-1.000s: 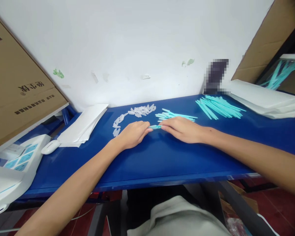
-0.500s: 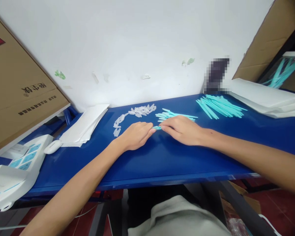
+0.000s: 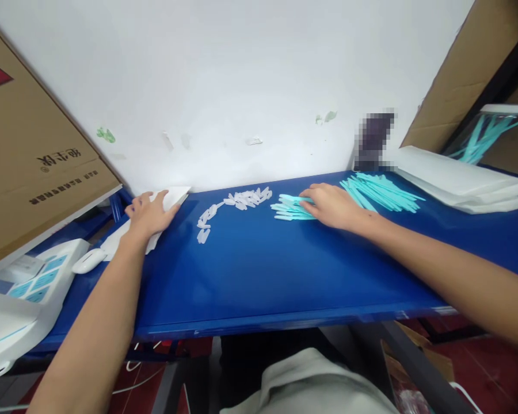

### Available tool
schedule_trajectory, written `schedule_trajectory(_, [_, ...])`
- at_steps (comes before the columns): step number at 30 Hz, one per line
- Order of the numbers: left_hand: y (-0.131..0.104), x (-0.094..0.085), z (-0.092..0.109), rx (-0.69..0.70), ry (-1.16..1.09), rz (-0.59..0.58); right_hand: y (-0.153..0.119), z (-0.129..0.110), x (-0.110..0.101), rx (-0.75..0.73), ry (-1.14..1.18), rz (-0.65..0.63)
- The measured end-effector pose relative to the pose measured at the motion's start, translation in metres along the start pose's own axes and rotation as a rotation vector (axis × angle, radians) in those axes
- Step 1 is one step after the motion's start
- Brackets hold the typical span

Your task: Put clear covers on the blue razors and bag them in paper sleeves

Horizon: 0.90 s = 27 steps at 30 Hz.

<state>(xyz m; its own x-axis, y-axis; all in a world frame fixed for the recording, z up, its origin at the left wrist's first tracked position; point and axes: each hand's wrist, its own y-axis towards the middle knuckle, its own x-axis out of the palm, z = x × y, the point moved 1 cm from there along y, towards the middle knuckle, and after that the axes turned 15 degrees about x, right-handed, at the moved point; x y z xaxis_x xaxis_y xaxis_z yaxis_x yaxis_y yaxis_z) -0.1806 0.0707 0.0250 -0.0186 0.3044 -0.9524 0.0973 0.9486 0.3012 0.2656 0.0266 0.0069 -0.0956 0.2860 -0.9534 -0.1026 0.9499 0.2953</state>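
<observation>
My left hand (image 3: 149, 215) rests over a stack of white paper sheets or flat bags (image 3: 179, 195), its fingers spread apart. On the blue table, my right hand (image 3: 330, 204) lies at a small pile of turquoise plastic sticks (image 3: 291, 208), thumb and fingers curled over their right ends. What exactly sits between those fingertips is partly hidden. Between the hands, small translucent plastic pieces (image 3: 246, 198) form a curved row. A larger heap of turquoise sticks (image 3: 388, 192) lies behind and to the right of my right hand.
A white mouse-shaped object (image 3: 88, 261) and a white device with blue keys (image 3: 43, 282) stand at the left, beside a large cardboard box (image 3: 38, 144). White flat bags (image 3: 457, 178) are stacked at the right. The table's front edge (image 3: 263, 325) runs close to my body.
My hands have come apart from the turquoise piece they both held. The left has moved left onto the white stack; the right has moved back and slightly right onto the small stick pile.
</observation>
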Motion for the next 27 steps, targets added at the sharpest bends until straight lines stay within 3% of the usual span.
schedule_trajectory(3, [-0.002,0.006,-0.026,-0.181,-0.05,-0.107,-0.001,-0.002,-0.006,0.035,0.07,0.057])
schedule_trajectory(7, [-0.004,0.006,-0.027,-0.184,-0.091,-0.183,0.004,0.004,-0.019,0.162,0.17,0.102])
schedule_trajectory(14, [-0.008,-0.008,-0.017,-0.136,-0.052,0.076,0.012,0.015,-0.021,0.224,0.284,0.06])
schedule_trajectory(18, [-0.011,-0.018,-0.002,-0.057,-0.055,0.247,0.008,0.013,-0.015,0.039,0.177,-0.025])
schedule_trajectory(21, [-0.012,-0.028,0.025,0.128,-0.075,0.419,0.002,0.006,-0.012,0.014,0.099,-0.199])
schedule_trajectory(23, [-0.014,-0.034,0.05,0.381,-0.122,0.553,-0.002,0.002,-0.01,0.055,0.08,-0.304])
schedule_trajectory(27, [-0.029,-0.037,0.105,0.872,-0.163,0.728,-0.001,0.002,-0.008,-0.007,0.091,-0.303])
